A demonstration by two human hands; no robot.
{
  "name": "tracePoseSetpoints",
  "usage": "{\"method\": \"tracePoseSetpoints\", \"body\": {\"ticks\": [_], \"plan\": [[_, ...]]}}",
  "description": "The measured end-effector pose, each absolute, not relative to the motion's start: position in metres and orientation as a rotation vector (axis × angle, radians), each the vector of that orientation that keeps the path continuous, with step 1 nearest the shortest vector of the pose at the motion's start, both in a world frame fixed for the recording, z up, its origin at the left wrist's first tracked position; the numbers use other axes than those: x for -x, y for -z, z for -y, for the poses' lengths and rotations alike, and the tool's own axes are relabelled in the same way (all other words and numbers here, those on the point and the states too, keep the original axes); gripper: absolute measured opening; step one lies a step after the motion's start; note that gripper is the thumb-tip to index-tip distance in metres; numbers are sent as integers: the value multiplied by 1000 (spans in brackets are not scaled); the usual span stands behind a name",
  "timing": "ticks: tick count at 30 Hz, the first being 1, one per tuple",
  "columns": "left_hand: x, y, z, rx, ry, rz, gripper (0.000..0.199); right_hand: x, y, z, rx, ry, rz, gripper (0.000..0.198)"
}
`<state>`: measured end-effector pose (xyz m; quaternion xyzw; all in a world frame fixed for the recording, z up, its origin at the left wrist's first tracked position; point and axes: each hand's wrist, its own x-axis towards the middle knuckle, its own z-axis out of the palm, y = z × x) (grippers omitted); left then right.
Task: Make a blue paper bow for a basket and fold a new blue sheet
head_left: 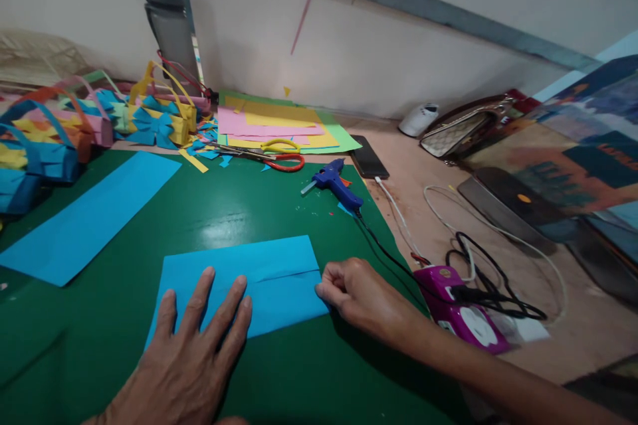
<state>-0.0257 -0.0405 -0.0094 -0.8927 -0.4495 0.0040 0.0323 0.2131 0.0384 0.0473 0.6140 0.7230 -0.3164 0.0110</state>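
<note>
Glossy green mat (pixel 259 196) under left hand (pixel 184 352) and right hand (pixel 363 295); pale wall (pixel 249 33) beyond both. From my remote seat I see blue plastic glue gun (pixel 335 179) ahead of right hand, flat blue paper strip (pixel 94 219) beyond left, yellow paper basket (pixel 162 125) farther past it. Folded blue paper (pixel 284 289), four-sided, flap edge running lengthwise, lies between hands: left fingers spread flat on it, right thumb and fingers pinched together on its right edge.

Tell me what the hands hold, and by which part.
The right hand pinches the folded paper by its right edge; the left hand lies spread on it, not gripping.
</note>
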Motion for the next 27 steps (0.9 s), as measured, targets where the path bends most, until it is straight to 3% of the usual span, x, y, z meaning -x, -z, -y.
{"method": "tracePoseSetpoints", "body": {"ticks": [3, 6, 10, 13, 22, 27], "plan": [[24, 5, 40, 2757, -37, 1404, 80, -214, -45, -38, -1887, 920, -2300, 25], [22, 2, 39, 2772, -64, 1445, 79, -215, -39, -29, -1868, 650, -2395, 7], [19, -1, 39, 2783, -94, 1499, 80, -215, -29, -7, -1488, -143, -2652, 46], [19, -1, 40, 2781, -85, 1514, 79, -212, -26, 7, -1240, -496, -2624, 59], [24, 16, 39, 2811, 42, 1405, 87, -212, -26, 9, -1167, -577, -2605, 55], [19, 7, 29, 2949, -158, 1466, 100, -209, -30, 3, -1160, -751, -2703, 42]]}}
